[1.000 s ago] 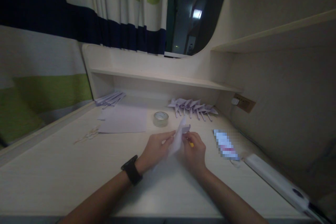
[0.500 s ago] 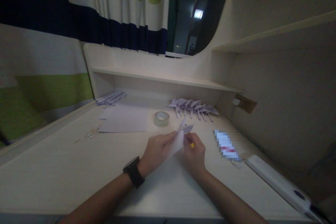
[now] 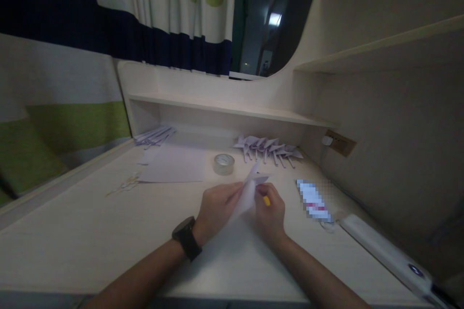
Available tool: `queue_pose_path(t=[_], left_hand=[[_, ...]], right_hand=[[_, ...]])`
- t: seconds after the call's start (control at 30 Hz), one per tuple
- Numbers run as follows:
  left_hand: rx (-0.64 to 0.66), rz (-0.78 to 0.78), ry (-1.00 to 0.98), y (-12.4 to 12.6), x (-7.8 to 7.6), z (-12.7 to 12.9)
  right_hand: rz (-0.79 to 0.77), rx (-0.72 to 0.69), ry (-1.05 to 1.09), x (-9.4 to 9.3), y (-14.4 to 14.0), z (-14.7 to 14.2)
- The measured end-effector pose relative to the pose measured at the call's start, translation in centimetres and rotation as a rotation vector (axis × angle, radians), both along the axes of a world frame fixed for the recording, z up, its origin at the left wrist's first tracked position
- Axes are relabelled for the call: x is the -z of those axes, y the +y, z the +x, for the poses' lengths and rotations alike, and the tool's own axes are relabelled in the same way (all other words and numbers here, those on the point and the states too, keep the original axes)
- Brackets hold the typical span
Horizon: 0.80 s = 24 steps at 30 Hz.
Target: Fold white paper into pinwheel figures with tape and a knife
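Left hand (image 3: 216, 206), palm inward, pinches the folded paper (image 3: 247, 191) from its left side. Right hand (image 3: 270, 211) grips the paper's right edge, fingers curled. The paper stands upright between both hands, tape roll (image 3: 224, 163) just beyond.

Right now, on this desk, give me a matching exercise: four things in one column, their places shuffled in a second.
Things:
1. tape roll
2. folded paper
3. watch
4. flat sheet

Places:
A. on the left wrist
B. lying left of the tape roll
C. between the left hand and right hand
D. on the desk, beyond the hands

Pairs: 1-D, 2-C, 3-A, 4-B
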State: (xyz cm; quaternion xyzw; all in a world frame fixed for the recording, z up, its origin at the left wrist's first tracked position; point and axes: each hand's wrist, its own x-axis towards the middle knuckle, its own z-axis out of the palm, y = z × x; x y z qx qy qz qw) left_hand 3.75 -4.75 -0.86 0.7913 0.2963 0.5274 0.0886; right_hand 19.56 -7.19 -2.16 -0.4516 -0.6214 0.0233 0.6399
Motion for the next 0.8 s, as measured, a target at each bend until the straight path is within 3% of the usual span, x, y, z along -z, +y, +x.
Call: queue_pose_path(t=[0.2, 0.43, 0.8], left_hand=[[0.045, -0.009, 0.035, -0.3, -0.5, -0.4], [0.061, -0.253, -0.027, 0.0, -1.1, -0.7], [0.084, -0.163, 0.226, 0.6, -1.4, -1.2]], right_hand=[[-0.058, -0.012, 0.005, 0.2, 0.2, 0.1], [-0.045, -0.024, -0.02, -0.2, 0.0, 0.3], [-0.084, -0.12, -0.032, -0.7, -0.2, -0.3]])
